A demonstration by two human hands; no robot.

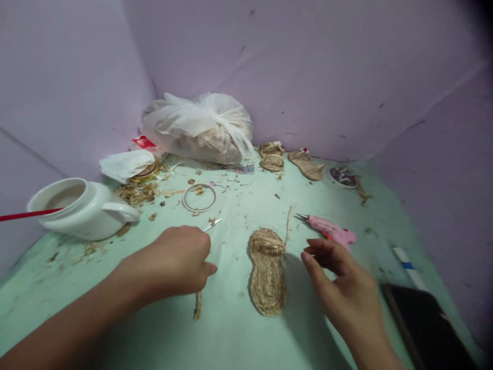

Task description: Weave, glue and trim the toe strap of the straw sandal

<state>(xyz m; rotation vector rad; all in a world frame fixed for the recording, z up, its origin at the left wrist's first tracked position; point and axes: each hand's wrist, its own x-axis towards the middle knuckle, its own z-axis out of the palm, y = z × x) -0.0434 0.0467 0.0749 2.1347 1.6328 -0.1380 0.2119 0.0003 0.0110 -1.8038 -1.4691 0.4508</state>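
A small slipper of coiled, braided straw-coloured fibre (pixel 267 288) lies flat, its strap band across the upper part. A thin loose strand (pixel 288 226) sticks up from its right side. My left hand (pixel 181 262) is closed, left of the slipper and apart from it. A pointed metal blade (pixel 213 224) shows beyond its knuckles, and a short braided cord (pixel 198 306) comes out below it; what the fingers hold is hidden. My right hand (pixel 342 288) is open and curved, fingers apart, right of the slipper. Just beyond it lies a pink glue gun (pixel 331 229), nozzle pointing left.
A white pot (pixel 88 216) with a red stick (pixel 31 215) stands at left, beside fibre scraps (pixel 138 192). Behind are a tape ring (pixel 199 198), a stuffed plastic bag (pixel 204 128), small slippers (pixel 306 165) and a bowl (pixel 342 177). A dark phone (pixel 427 329) lies at right.
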